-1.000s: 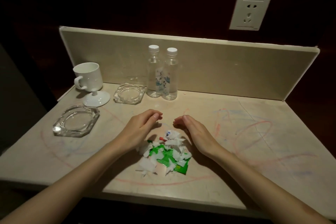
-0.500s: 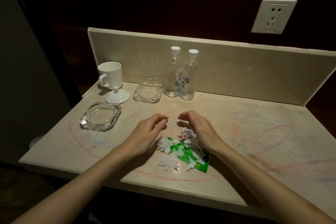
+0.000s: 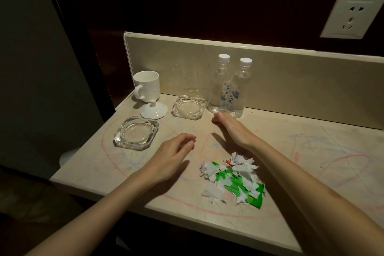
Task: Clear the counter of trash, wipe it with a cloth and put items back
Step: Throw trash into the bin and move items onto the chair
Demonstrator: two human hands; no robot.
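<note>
Trash pile [image 3: 232, 181], torn white paper on a green wrapper, sits bunched near the front edge of the bench [image 3: 311, 172], likely gathered for one pickup. Right hand [image 3: 234, 129] flat, fingers straight, reaching toward the two water bottles [image 3: 228, 87], fingertips just short of them, holding nothing. Left hand [image 3: 176, 151] loosely curled over the bench, empty. Half a second ago both hands cupped the pile; now both are off it, the right well forward. Crayon marks not yet wiped.
</note>
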